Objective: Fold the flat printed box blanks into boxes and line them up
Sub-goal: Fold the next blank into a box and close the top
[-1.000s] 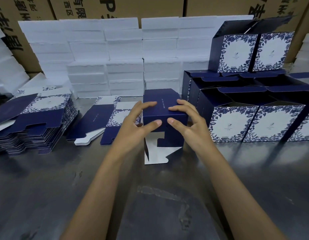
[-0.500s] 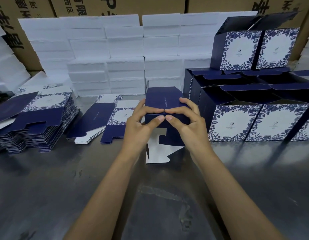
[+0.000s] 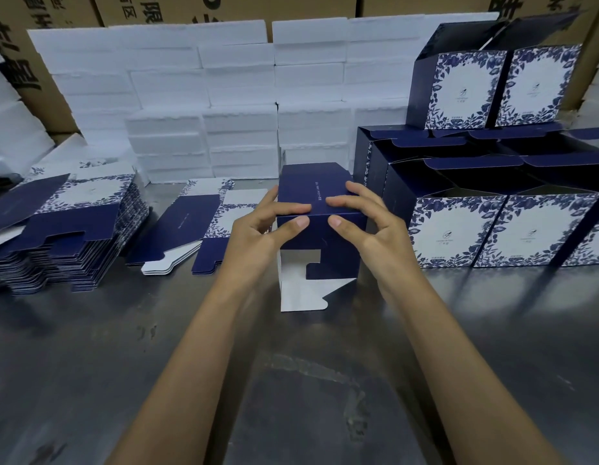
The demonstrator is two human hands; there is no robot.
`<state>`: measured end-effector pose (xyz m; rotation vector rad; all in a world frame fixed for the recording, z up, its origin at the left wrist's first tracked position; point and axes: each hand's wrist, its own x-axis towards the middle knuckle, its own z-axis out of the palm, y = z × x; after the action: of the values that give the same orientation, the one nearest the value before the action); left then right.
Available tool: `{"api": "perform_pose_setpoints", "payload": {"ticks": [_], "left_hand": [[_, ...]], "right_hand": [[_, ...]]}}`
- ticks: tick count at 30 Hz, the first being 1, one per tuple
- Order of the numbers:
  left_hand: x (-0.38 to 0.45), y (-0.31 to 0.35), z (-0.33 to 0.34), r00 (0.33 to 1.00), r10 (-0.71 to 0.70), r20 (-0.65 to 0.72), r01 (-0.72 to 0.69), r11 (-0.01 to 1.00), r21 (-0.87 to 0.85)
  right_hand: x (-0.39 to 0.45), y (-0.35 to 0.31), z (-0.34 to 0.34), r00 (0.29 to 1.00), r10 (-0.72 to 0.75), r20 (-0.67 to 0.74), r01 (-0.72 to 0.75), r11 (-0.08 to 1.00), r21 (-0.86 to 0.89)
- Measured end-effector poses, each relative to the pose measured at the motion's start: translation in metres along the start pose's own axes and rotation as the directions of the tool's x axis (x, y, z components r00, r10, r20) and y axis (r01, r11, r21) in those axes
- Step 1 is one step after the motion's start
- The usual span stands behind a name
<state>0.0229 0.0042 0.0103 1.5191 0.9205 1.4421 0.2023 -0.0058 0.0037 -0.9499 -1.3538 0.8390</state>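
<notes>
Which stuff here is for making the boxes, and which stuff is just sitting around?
For the job:
- the half-folded blue box, gripped by the left hand and the right hand
- the big stack of flat blanks
- the few loose blanks
- the finished boxes lined up on the right

Just sitting around:
- the white foam blocks
- the brown cartons behind

The navy printed cardboard box (image 3: 320,209) between both hands looks matt outside, plain white card on its inner flaps. Underneath is a dull grey metal tabletop (image 3: 90,347), scuffed and faintly reflective. Beyond the hands, white foam blocks (image 3: 241,88) look grainy, and brown corrugated cartons (image 3: 224,8) are matt.
</notes>
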Motion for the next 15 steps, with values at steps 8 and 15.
{"api": "perform_pose_setpoints", "payload": {"ticks": [8, 15], "left_hand": [[0.000, 0.001, -0.004, 0.999, 0.017, 0.052, -0.015, 0.999, -0.047], [0.004, -0.001, -0.009, 1.000, -0.007, 0.024, 0.007, 1.000, 0.007]], "right_hand": [[0.001, 0.000, -0.006, 1.000, 0.028, 0.013, -0.029, 0.997, 0.066], [0.004, 0.000, -0.013, 0.998, 0.048, 0.049, -0.051, 0.996, 0.072]]}}
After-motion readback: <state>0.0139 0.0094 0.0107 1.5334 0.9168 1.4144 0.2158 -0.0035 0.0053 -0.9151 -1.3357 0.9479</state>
